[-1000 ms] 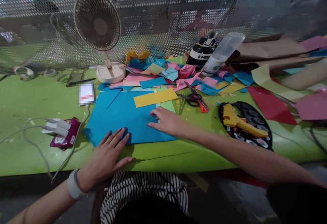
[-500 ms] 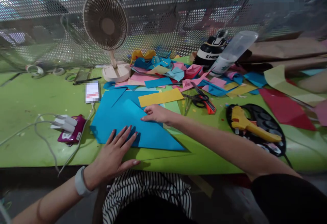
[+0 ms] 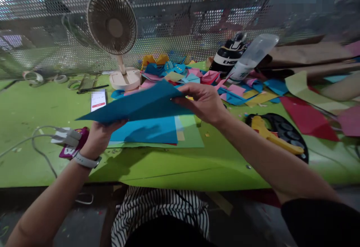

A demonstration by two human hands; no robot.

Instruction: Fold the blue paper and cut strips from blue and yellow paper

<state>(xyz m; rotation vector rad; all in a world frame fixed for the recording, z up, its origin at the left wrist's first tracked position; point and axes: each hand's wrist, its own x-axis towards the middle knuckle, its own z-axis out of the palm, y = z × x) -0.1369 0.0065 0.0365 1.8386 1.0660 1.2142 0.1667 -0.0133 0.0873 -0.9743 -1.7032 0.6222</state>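
A sheet of blue paper is lifted off the table and tilted, its left corner pointing toward the phone. At its right end my right hand pinches the edge between thumb and fingers. My left hand grips the near left part, with most of its fingers hidden behind the sheet. Below lies a stack of coloured paper, blue on top, with green and pale sheets showing at its right side.
A fan stands at the back left, with a phone and a purple charger block nearer. Paper scraps and bottles fill the back. At right, a yellow glue gun rests on a black palette.
Both hands have raised the blue paper from the table and tilted it, uncovering the stack below. My left hand went from lying flat on the paper to gripping it.
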